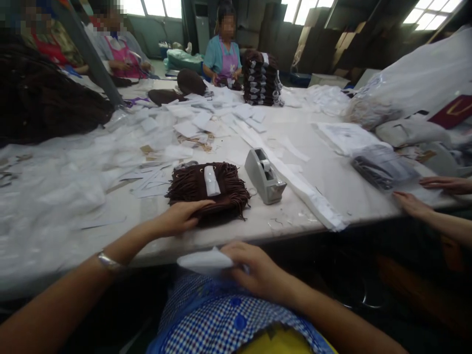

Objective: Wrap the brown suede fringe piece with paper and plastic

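A dark brown fringed bag (230,189) lies on the table in front of me, with eyelets and a white wrap round its middle. My left hand (179,216) rests at its near left edge, fingers stretched along it and thumb lower down. Just off the table edge, close to my body, my right hand (254,268) is closed on a folded white sheet (204,261), either paper or thin plastic. A grey tape dispenser (264,177) stands right of the bag. Part of my right hand's fingers is hidden or blurred.
Clear plastic bags (47,196) spread over the left side, with loose white papers (197,123) beyond. A long white strip (306,194) crosses the table. A stack of brown bundles (261,81) stands at the back. At right, a co-worker's hands (413,204) touch a plastic-wrapped item (385,164).
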Demonstrator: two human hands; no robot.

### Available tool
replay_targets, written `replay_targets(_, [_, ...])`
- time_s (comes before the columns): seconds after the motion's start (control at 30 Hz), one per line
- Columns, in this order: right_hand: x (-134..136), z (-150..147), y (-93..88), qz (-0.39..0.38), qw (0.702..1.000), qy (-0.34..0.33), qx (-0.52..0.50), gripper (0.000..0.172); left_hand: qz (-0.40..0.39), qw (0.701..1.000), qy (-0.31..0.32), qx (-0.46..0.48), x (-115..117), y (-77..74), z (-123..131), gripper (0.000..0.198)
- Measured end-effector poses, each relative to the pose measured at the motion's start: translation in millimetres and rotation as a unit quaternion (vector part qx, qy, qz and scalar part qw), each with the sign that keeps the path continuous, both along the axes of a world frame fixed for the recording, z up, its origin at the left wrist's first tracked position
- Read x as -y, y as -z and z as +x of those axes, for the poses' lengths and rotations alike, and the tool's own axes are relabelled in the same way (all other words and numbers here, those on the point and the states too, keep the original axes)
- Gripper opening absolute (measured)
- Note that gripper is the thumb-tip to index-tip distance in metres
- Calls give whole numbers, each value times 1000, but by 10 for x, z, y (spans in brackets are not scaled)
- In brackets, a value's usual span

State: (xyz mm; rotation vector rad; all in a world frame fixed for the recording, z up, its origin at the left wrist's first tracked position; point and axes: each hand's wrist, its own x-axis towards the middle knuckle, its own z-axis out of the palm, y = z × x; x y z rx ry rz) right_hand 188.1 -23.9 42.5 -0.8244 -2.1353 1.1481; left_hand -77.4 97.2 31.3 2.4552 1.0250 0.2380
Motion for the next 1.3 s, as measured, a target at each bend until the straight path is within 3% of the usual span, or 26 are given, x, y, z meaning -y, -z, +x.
replay_targets(0.07, [-114,-135,59,166,985,10,33,30,-43,998,35,-5,-88,-126,-45,67])
replay_targets(0.13, [-232,-277,110,315,945,27,83,30,-74,995,62,-7,-160,-227,-68,68])
replay_targets(0.2, [-309,-381,118,398,910,41,108,28,-91,993,77,-14,-212,-294,-74,67])
replay_targets(0.4, [-380,-431,88,447,885,60,111,28,-133,987,78,-32,-307,-405,-58,74])
replay_targets(0.63, [-769,-557,501,425,866,150,217,20,-184,980,70,-10,-339,-486,5,75])
replay_targets(0.77, [-804,-537,555,382,874,188,232,18,-114,990,79,3,-217,-400,32,66])
replay_targets(0.87, [-746,-410,555,358,892,164,222,19,-37,997,65,9,-42,-287,38,58])
replay_targets(0.97, [-710,-265,599,367,905,131,170,21,33,998,53,9,138,-145,68,64])
replay_targets(1.03, [-711,-226,645,379,901,156,145,19,78,996,33,0,230,-27,108,66])
replay_targets(1.17, [-722,-257,710,370,888,224,157,14,195,980,-16,-32,350,244,209,61])
replay_targets(1.3, [-712,-133,696,385,901,172,108,22,298,951,-38,-68,447,426,297,55])
